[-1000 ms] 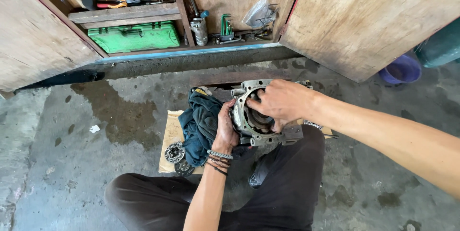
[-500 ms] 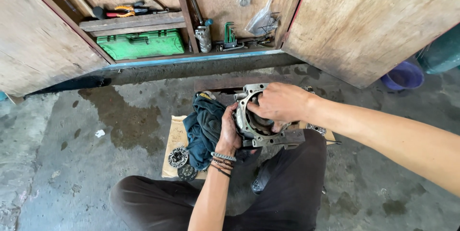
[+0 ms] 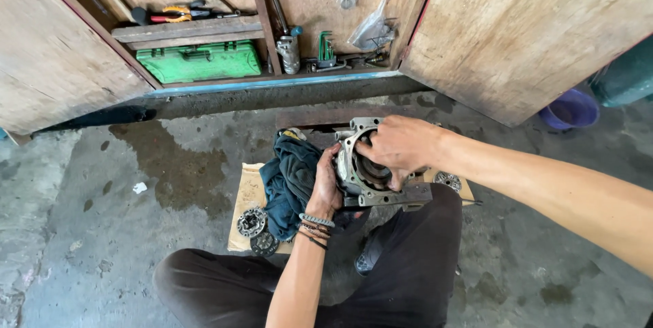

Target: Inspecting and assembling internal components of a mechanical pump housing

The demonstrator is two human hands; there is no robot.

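A stained concrete floor [image 3: 136, 233] is seen below an open wooden cabinet [image 3: 544, 36] in which a green tool case [image 3: 198, 61] is kept. A metal engine housing [image 3: 367, 168] is held above the lap, beside a dark blue rag [image 3: 289, 182]. Its left side is gripped by the left hand [image 3: 326, 188]; its top rim is clasped by the right hand [image 3: 401, 144]. Two gears [image 3: 253, 222] lie on cardboard [image 3: 246, 195].

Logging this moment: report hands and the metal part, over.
Left hand grips metal housing from the side. Right hand on top, fingers in its bore. Dark rag bunched against it, gears on cardboard alongside.
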